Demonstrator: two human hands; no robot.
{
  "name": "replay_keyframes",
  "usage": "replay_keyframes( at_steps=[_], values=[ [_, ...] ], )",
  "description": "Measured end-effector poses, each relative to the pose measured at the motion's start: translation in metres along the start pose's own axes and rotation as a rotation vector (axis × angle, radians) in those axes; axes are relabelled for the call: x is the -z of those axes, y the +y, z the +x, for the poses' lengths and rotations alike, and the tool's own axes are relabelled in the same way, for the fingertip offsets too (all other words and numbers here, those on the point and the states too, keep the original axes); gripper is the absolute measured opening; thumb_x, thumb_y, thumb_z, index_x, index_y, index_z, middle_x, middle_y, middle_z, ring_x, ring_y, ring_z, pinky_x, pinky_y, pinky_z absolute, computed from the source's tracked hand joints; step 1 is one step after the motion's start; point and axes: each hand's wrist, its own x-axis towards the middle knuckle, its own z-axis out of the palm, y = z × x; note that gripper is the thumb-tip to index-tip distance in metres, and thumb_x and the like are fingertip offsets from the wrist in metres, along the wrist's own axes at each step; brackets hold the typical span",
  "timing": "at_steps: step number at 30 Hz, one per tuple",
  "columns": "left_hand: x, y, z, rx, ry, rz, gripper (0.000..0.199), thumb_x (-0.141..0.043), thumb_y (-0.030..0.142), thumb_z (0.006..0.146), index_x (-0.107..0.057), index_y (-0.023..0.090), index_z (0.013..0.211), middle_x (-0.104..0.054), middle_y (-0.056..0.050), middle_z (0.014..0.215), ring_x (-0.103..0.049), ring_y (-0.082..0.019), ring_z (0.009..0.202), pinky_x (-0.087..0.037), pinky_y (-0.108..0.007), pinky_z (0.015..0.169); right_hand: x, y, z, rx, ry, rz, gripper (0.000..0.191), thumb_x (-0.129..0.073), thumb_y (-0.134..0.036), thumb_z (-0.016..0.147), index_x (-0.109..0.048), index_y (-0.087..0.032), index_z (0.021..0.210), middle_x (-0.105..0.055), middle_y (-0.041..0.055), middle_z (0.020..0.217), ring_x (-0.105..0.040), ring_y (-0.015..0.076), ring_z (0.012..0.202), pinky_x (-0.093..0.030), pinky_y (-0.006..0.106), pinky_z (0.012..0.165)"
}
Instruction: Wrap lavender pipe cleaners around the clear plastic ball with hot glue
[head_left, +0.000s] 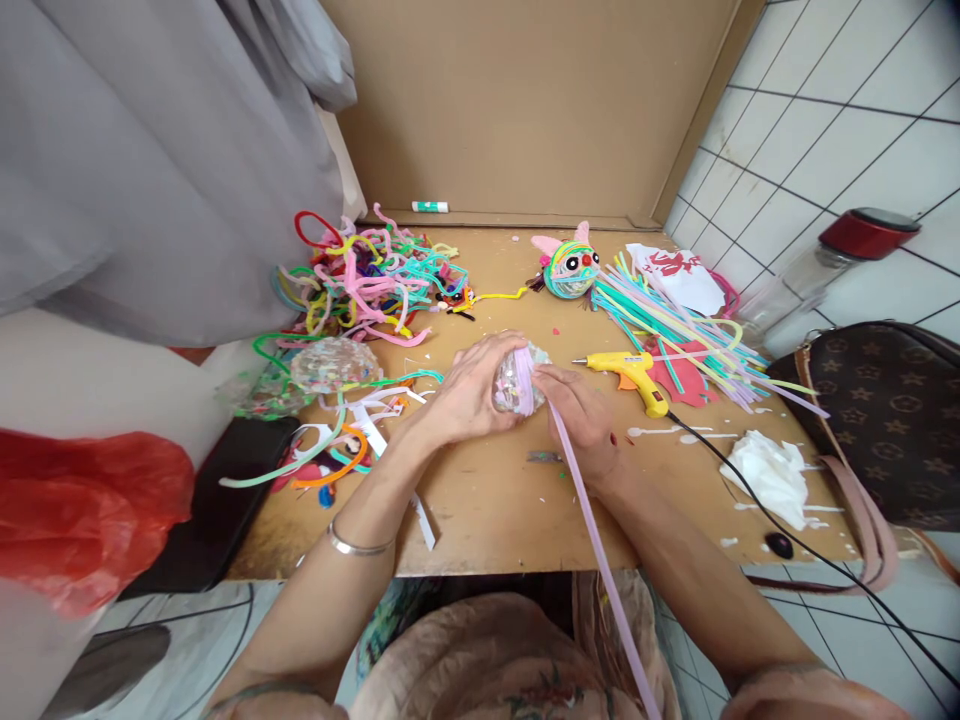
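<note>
A clear, round, speckled ball (507,388) is held between my hands, with a lilac fuzzy strip (581,490) wrapped around its middle. My left hand (474,385) curves round the ball's left side and top. My right hand (579,415) is closed at the ball's right side, fingers pressing the strip against it. From there the strip's long free end hangs down over the table's front edge toward my lap. To the right of the ball lies a yellow glue gun (626,370), its nozzle pointing left.
Tangled pipe cleaners (375,280) heap at the back left, near another clear ball (335,364). A decorated ball with pink ears (570,268) stands at the back. Straight pipe cleaners (675,325), a crumpled tissue (766,475), a black cord and a brown bag (877,420) are right.
</note>
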Motion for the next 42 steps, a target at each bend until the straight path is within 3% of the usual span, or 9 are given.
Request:
replay_keyframes(
  at_steps=[18,42],
  values=[
    [0.0004,-0.0041,-0.0003,-0.073,0.009,-0.043,0.076,-0.072,0.024,0.067,-0.04,0.018,0.135,-0.048,-0.019,0.144,-0.046,-0.032,0.137,-0.038,-0.052,0.115,-0.0026,0.0002,-0.0033,-0.081,0.013,0.09,0.036,-0.042,-0.009,0.093,-0.065,-0.017,0.12,-0.073,0.0147,0.11,-0.069,0.021,0.107,-0.06,0.038,0.091],
    [0.0037,-0.0088,-0.0006,-0.094,-0.04,-0.039,0.078,-0.076,0.027,0.068,-0.039,0.016,0.136,-0.046,-0.022,0.145,-0.044,-0.033,0.138,-0.038,-0.052,0.115,-0.0035,0.0001,-0.0015,-0.018,0.006,0.049,0.032,-0.044,-0.006,0.092,-0.066,-0.014,0.114,-0.072,0.015,0.108,-0.069,0.0196,0.104,-0.059,0.035,0.09]
  ],
)
